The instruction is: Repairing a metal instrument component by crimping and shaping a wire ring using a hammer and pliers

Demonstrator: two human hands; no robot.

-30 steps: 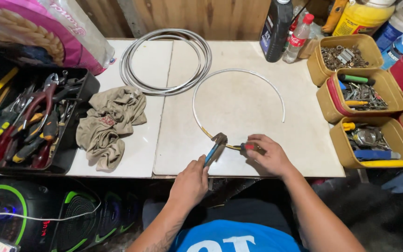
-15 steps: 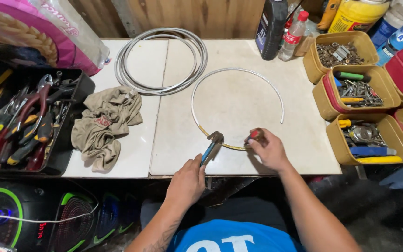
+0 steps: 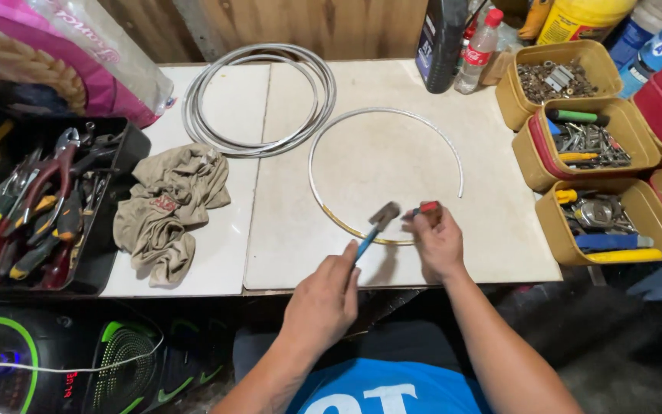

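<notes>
We are gripping a small hammer point(image 3: 373, 228) in our left hand point(image 3: 322, 300), fingers wrapped tight around its blue handle near the front edge of the table point(image 3: 392, 165). The hammer is slanting up and to the right, its grey head hanging just above the near part of a bent wire hoop point(image 3: 392, 115). Our right hand point(image 3: 438, 241) is pinching a small red-tipped tool point(image 3: 425, 208) between thumb and fingertips, right beside the hammer head and at the hoop's lower edge; we cannot tell whether the tool's tip is touching the wire. The hoop is lying flat on the pale table top as an open ring, its gap facing the right front, with its near stretch looking yellowish.

To the left of the hoop, a coil of grey cable point(image 3: 258, 96) is lying across the seam between the two table slabs. In front of that coil, a crumpled tan rag point(image 3: 166, 207) is resting on the left slab. Further left, a black tray point(image 3: 113, 222) is holding pliers point(image 3: 36, 192) and other hand tools. Along the right side, three yellow tubs point(image 3: 534, 153) are standing in a row, filled with screws and small metal parts. At the back, a dark bottle point(image 3: 442, 42) and a clear plastic bottle point(image 3: 478, 52) are standing just beside each other.
</notes>
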